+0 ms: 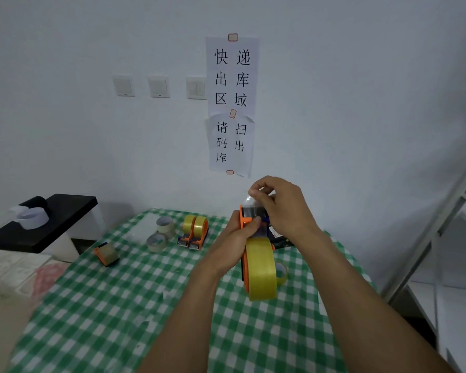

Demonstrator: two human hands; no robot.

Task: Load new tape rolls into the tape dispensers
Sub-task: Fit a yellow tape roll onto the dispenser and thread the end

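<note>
I hold an orange tape dispenser up above the table, with a yellow tape roll seated in it. My left hand grips the dispenser's body from the left. My right hand pinches the clear loose end of the tape at the dispenser's top, above the blade end. Two more loaded orange dispensers stand side by side further back on the table. An orange dispenser with a brownish roll lies to the left.
The table has a green-and-white checked cloth. Two spare rolls lie near the back, another small roll behind the held one. A black stool with a white roll stands left, a metal shelf frame right.
</note>
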